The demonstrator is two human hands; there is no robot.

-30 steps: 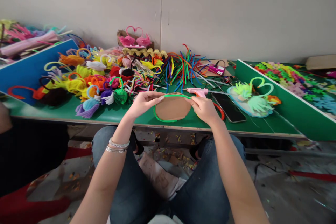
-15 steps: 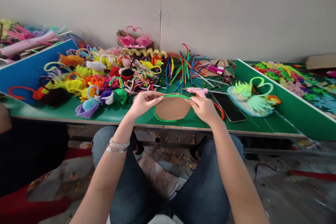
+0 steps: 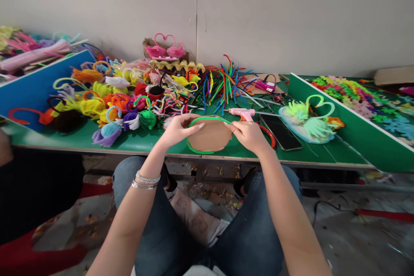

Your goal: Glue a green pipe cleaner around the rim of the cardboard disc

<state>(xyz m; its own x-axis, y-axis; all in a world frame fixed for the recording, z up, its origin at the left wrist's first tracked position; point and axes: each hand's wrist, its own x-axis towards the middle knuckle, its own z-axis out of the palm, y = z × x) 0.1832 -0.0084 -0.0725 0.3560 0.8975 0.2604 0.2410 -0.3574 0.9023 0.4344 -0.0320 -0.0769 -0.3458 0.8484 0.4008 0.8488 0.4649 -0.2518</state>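
An oval piece of brown cardboard [image 3: 211,136] is held up over the front of the table, with a bright green pipe cleaner [image 3: 188,143] running along its edge. My left hand [image 3: 179,128] grips the upper left side, its thumb lying on the cardboard's face. At the upper right, my right hand [image 3: 248,133] pinches the rim and the pipe cleaner between thumb and fingers. Just behind the right hand lies a pink glue gun [image 3: 243,114]. Red-orange scissor handles [image 3: 269,136] show beside that hand, partly hidden by it.
A black phone [image 3: 282,133] and a base with two green pipe-cleaner swans [image 3: 312,123] lie to the right. Many coloured pipe-cleaner birds [image 3: 106,99] are heaped on the left. Loose pipe cleaners [image 3: 226,84] lie behind. Blue [image 3: 19,99] and green [image 3: 343,125] dividers flank the table. A pink swan pair [image 3: 165,49] stands at the back.
The cardboard oval sits slightly lower and shows more of its face. My left thumb has moved from the rim inward onto the cardboard. My right hand keeps its pinch.
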